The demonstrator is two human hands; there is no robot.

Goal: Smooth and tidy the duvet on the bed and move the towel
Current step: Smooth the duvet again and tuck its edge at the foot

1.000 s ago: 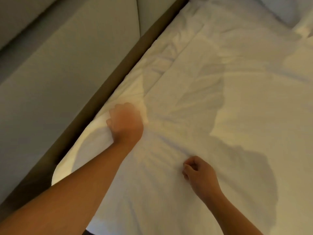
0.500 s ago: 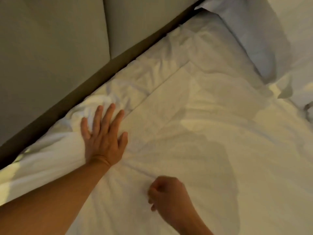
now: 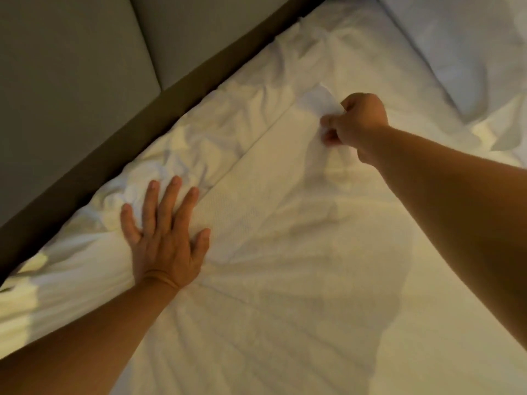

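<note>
Two hands: left hand (image 3: 165,238) flat on duvet (image 3: 285,309), right hand (image 3: 356,121) fisted on its blurred corner.

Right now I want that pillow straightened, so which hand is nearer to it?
Right. The right hand is fisted on a duvet fold just short of the pillow; the left hand lies flat, farther off.

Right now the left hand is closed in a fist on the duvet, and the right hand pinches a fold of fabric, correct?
Not quite. The head view shows the left hand lying flat, fingers spread, on the duvet. The right hand does pinch a fold of fabric.
</note>
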